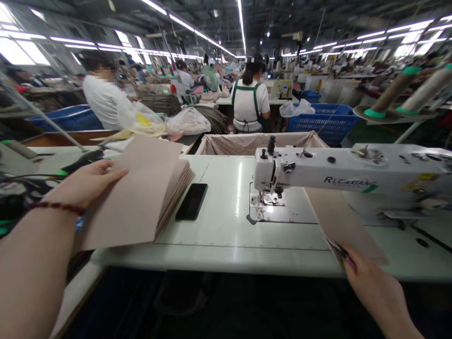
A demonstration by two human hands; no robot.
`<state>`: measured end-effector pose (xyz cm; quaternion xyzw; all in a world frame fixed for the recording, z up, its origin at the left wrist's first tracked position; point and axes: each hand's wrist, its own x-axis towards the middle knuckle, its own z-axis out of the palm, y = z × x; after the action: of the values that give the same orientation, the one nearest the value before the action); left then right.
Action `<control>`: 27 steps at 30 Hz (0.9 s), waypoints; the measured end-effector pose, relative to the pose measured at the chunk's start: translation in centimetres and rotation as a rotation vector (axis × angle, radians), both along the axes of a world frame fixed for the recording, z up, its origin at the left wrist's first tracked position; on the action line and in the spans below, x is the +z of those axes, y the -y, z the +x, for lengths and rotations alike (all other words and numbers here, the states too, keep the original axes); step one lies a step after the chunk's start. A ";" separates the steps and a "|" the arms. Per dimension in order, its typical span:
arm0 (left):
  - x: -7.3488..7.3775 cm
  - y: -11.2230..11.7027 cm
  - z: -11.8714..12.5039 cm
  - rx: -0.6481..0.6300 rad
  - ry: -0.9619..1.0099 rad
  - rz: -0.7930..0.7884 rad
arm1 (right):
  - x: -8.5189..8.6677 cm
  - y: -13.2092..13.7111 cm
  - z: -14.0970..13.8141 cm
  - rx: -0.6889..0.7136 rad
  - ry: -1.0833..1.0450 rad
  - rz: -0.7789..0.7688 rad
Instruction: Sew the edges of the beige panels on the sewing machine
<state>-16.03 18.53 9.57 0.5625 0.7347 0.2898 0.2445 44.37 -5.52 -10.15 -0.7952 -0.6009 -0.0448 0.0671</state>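
Black smartphone (191,201) lying on the white sewing desk (226,256), just left of the needle plate (264,202) of a white industrial sewing machine (318,172).

Two tan spools with green ends (406,92) on a stand at upper right; a fabric-lined bin (259,143) just behind the desk; blue plastic crates (323,123) beyond it; a co-worker in a white shirt and green apron (250,106) seated farther on; another person in white (102,96) at left, near bulging plastic bags (187,121); long strip lights (197,33) overhead, above rows of workstations (339,70).
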 end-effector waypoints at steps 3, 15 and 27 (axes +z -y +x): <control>-1.6 -4.1 -3.3 -0.079 -0.223 -0.026 | 0.4 -0.5 -0.1 -0.062 0.027 -0.033; -6.6 -7.7 -2.6 -0.139 -0.769 0.168 | 5.2 -3.0 3.4 -0.236 -0.264 0.228; -12.1 9.7 25.8 -1.104 -0.207 0.274 | 5.6 0.8 -14.5 0.803 -0.176 0.140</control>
<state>9.76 8.81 -2.55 0.9146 0.3081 0.1551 0.2112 29.86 -6.33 -4.51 -0.4920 -0.8507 0.0123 0.1844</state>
